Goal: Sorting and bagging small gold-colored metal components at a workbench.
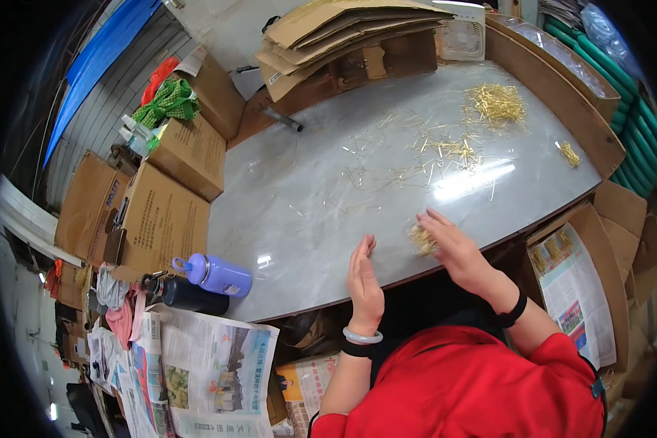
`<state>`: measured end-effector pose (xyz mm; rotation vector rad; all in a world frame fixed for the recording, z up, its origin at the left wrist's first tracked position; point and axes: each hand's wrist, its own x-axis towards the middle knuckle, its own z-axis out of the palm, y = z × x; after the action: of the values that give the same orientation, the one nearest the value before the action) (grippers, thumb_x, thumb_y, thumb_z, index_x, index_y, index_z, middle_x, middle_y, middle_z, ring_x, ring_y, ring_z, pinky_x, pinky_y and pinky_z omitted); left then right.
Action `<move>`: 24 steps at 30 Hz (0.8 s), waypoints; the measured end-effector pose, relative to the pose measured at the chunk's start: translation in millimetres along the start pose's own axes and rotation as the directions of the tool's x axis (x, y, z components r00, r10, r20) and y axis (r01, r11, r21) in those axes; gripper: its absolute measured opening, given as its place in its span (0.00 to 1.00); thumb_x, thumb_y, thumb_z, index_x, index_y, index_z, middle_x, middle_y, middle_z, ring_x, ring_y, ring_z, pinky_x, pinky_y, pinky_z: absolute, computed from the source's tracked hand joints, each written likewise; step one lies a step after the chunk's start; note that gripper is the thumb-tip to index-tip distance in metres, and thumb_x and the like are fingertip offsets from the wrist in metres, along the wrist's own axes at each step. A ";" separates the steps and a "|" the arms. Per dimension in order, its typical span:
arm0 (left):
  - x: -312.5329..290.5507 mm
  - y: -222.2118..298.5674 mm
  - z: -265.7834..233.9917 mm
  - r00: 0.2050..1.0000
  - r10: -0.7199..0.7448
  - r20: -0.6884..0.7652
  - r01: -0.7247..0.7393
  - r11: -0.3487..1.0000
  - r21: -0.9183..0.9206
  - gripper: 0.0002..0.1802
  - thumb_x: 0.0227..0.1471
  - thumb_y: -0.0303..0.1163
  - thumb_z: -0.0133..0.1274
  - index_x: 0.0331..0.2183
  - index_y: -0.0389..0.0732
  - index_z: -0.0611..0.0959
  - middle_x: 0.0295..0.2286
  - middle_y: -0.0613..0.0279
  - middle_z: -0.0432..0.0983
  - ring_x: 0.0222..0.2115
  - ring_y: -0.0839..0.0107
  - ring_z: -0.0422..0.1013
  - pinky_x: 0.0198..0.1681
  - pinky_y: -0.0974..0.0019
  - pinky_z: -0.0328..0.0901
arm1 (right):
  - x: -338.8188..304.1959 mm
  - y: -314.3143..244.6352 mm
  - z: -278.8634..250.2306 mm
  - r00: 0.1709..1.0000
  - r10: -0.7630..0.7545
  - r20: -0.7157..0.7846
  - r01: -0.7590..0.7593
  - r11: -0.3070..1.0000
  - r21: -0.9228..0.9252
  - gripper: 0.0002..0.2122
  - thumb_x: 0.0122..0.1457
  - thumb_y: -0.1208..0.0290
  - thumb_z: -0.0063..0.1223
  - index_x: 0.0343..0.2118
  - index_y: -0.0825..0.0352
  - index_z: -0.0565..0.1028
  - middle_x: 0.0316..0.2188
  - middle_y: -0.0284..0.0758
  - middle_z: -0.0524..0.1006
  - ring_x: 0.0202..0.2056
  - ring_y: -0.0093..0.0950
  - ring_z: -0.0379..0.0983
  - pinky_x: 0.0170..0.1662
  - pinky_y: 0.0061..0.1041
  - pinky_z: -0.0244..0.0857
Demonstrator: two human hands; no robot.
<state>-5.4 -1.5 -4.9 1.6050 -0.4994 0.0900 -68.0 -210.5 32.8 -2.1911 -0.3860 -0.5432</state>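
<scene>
A small bundle of thin gold-coloured pins [420, 240] lies near the front edge of the grey tabletop [299, 175]. My right hand [456, 252] is beside it with fingers stretched out, its palm side close against the bundle; whether it presses on the pins I cannot tell. To the left, my left hand [365, 285] is held upright at the table edge, fingers extended and nothing in it, apart from the bundle. A large heap of the same gold pins [498, 106] sits at the far right. Loose pins [452, 152] are scattered between the heap and my hands.
A small pin bundle [568, 154] lies by the right edge. The purple bottle [219, 274] and black bottle [190, 293] stand at the left corner. Cardboard boxes [171, 212] line the left; flattened cardboard [343, 36] is behind. An open newspaper-lined carton [606, 292] stands right.
</scene>
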 end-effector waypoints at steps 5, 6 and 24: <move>3.0 1.1 -3.7 0.997 0.061 0.050 -0.072 0.965 0.253 0.25 0.67 0.36 0.41 0.58 0.28 0.68 0.55 0.40 0.67 0.57 0.50 0.65 0.61 0.57 0.58 | 6.9 17.5 21.5 0.960 -0.061 0.273 0.189 0.862 -0.471 0.25 0.58 0.72 0.55 0.60 0.67 0.66 0.62 0.40 0.66 0.66 0.41 0.56 0.66 0.44 0.53; 2.8 -0.7 -5.3 0.991 0.097 0.089 -0.121 0.938 0.325 0.25 0.67 0.35 0.42 0.58 0.28 0.68 0.56 0.40 0.66 0.57 0.48 0.64 0.61 0.56 0.57 | 9.2 14.8 21.9 0.954 -0.056 0.295 0.202 0.846 -0.494 0.25 0.58 0.72 0.55 0.60 0.67 0.66 0.62 0.40 0.66 0.66 0.40 0.56 0.67 0.45 0.52; 4.1 -14.5 18.9 0.898 0.254 0.360 -0.441 0.522 0.730 0.33 0.58 0.40 0.51 0.59 0.31 0.66 0.59 0.46 0.61 0.62 0.51 0.57 0.64 0.50 0.55 | 135.9 7.0 25.5 0.838 -0.098 0.537 0.247 0.945 -0.213 0.29 0.66 0.53 0.46 0.63 0.68 0.63 0.69 0.47 0.53 0.69 0.46 0.47 0.69 0.44 0.42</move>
<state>-0.9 -20.6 -19.1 2.4021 -1.0631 0.5292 58.3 -182.6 82.2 -2.5795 -0.8525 -0.0790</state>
